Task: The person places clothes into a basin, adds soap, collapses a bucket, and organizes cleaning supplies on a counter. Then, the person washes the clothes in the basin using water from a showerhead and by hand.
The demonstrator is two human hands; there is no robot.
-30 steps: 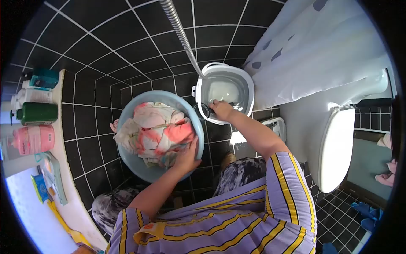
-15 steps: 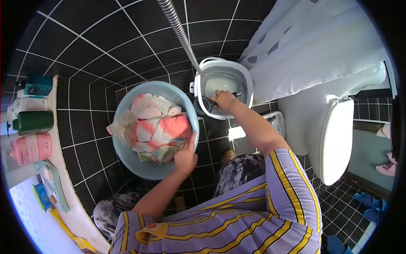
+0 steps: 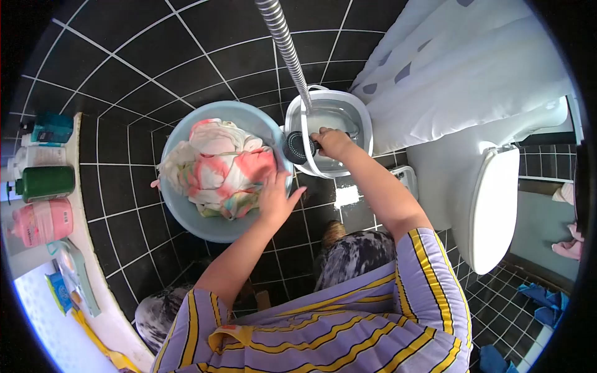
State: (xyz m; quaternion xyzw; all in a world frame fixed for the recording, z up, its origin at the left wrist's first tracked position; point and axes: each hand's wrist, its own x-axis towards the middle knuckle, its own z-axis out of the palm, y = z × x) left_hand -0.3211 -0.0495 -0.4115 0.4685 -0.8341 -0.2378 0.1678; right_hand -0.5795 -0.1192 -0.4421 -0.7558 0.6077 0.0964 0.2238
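A light-blue basin [image 3: 205,232] stands on the tiled floor, holding a heap of white cloth with red patches [image 3: 217,168]. My left hand [image 3: 278,198] is at the basin's right side, fingers spread and thumb sticking out, its fingertips by the cloth's edge; whether they touch it is unclear. My right hand [image 3: 333,143] is closed around the handle of a black-faced shower head [image 3: 299,148]. Its face points up, between the basin and a white bucket [image 3: 367,118]. Water [image 3: 329,118] lies in the bucket, and the metal shower hose [image 3: 283,38] passes down into it.
On the left, a ledge [image 3: 87,217] carries a green bottle [image 3: 46,183], a pink bottle [image 3: 43,222] and other containers. A white shower curtain [image 3: 448,81] hangs at the right above a toilet [image 3: 494,211]. Blue pieces [image 3: 544,301] lie on the floor at lower right.
The basin has shifted away from me with the cloth in it. My left hand has moved forward and spread its fingers. The shower hose has swung right; my right hand keeps hold of the shower head.
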